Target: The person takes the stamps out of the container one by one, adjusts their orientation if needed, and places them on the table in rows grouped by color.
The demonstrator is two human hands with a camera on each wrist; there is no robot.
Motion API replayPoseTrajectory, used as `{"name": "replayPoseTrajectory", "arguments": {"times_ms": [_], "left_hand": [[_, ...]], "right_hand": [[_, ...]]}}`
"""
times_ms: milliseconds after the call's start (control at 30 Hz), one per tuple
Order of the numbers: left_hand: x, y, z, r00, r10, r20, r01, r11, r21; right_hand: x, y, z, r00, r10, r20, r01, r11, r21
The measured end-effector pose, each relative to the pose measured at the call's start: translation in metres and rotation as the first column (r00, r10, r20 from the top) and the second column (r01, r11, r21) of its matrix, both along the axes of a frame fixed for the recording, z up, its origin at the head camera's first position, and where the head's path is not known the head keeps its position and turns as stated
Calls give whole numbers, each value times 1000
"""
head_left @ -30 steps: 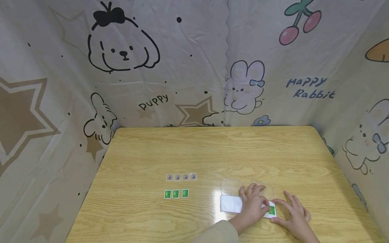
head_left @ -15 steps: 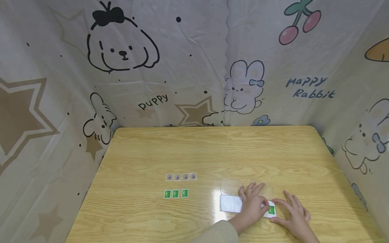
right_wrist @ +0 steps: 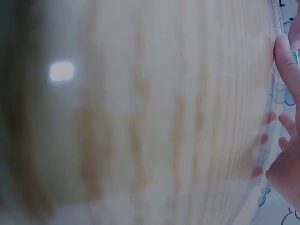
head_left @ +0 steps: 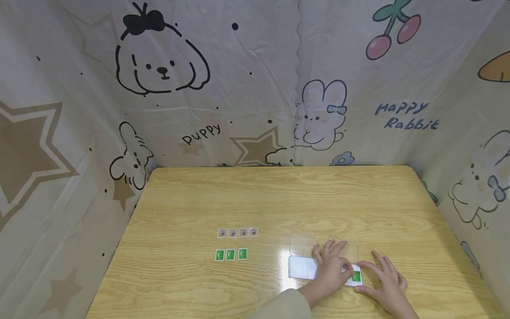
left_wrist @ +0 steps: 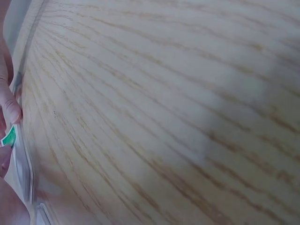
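My left hand [head_left: 330, 269] lies over a flat white rectangular piece [head_left: 350, 283]. Its thumb and index finger pinch a small green square sticker [head_left: 356, 276] at the piece's right end; the other fingers spread forward. From the right, my right hand [head_left: 384, 283] grips the same piece, index finger at the far corner and thumb at the near one. Much of the piece is hidden beneath the left hand. At its left lies a similar white rectangle [head_left: 303, 267] with a clear rim. The left wrist view catches the green sticker [left_wrist: 9, 136] at its edge.
Two clear, flat plastic rectangles lie behind the white ones, the left one [head_left: 303, 245] easier to see. Further left are a row of several purple-grey square stickers [head_left: 238, 232] and a row of three green ones [head_left: 230, 254]. Printed curtains [head_left: 255, 88] surround the wooden table [head_left: 279, 190].
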State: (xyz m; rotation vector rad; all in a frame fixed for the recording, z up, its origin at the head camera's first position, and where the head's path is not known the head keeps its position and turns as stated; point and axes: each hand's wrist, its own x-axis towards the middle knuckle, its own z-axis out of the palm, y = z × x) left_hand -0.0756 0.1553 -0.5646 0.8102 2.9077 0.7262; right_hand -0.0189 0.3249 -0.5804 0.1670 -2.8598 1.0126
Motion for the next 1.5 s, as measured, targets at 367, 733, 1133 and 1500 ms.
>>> {"name": "replayPoseTrajectory", "arguments": {"times_ms": [367, 733, 1133, 1500], "left_hand": [[4, -5, 4, 998, -43, 35, 39, 993, 113], [5, -17, 10, 998, -36, 46, 28, 985, 169], [-2, -34, 18, 999, -42, 34, 34, 976, 217], [-12, -53, 22, 999, -7, 45, -6, 964, 267]], "right_hand": [[1, 1, -2, 1000, 3, -22, -3, 1000, 9], [0, 0, 0, 1000, -7, -23, 8, 998, 56], [-1, 0, 0, 1000, -9, -26, 11, 996, 83], [-2, 0, 0, 1000, -14, -20, 15, 997, 78]]}}
